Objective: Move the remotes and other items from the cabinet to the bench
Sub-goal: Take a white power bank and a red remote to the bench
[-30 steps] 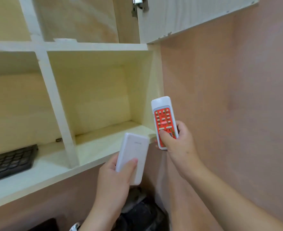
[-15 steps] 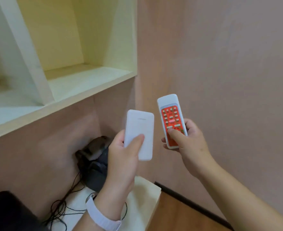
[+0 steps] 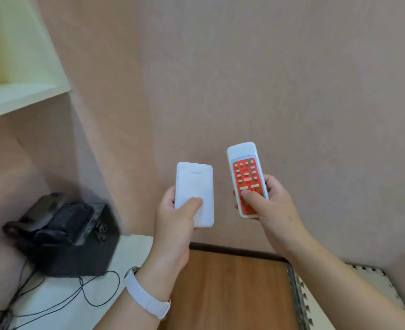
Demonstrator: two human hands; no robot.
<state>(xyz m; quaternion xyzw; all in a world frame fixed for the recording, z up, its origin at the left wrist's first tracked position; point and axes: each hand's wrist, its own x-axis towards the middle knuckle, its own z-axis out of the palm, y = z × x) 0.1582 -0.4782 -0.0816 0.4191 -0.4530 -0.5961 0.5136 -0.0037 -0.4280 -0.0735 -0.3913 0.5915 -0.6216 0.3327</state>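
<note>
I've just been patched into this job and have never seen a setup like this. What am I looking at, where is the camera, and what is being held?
There is no machine here: each grip is simply one of a person's two bare hands. The single picture comes from a wide-angle camera worn on the person's head, looking forward and down, so straight edges look bent.

The left hand, with a pale wristband, holds a plain white flat box, thumb on its face. The right hand holds a white remote with a red button panel, thumb on the buttons. Both are held in the air in front of a pink wall.

At lower left, a black device sits on a white surface. The cabinet shelf shows at upper left, and the wooden floor is below.
</note>
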